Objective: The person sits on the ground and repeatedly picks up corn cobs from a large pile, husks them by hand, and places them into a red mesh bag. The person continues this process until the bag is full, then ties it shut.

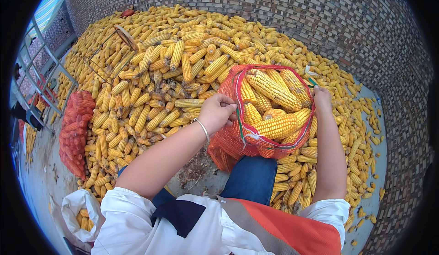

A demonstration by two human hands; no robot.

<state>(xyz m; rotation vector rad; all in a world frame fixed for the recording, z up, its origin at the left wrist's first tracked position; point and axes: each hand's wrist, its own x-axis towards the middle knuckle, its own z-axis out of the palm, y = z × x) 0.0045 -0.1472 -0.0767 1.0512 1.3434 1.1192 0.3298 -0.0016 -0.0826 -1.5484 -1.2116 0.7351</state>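
Observation:
A red mesh bag [226, 138] stands before my knees, its mouth spread wide and filled with yellow ears of corn [274, 87]. At the left side of the mouth, my left hand [219, 112] pinches the rim between thumb and fingers. My right hand [322, 99] grips the opposite side of the rim. A green drawstring end [312, 81] sticks out beside its fingertips. White and green cord runs along the rim, with frayed white threads at the front. The palm side of my right hand is hidden.
A large heap of corn ears [154, 93] surrounds the bag and reaches a brick wall [308, 18]. Another full red mesh bag [76, 131] stands at left, near a metal railing [44, 56]. A white sack [80, 200] holds corn at lower left. A wire-framed object [127, 38] rests on the heap.

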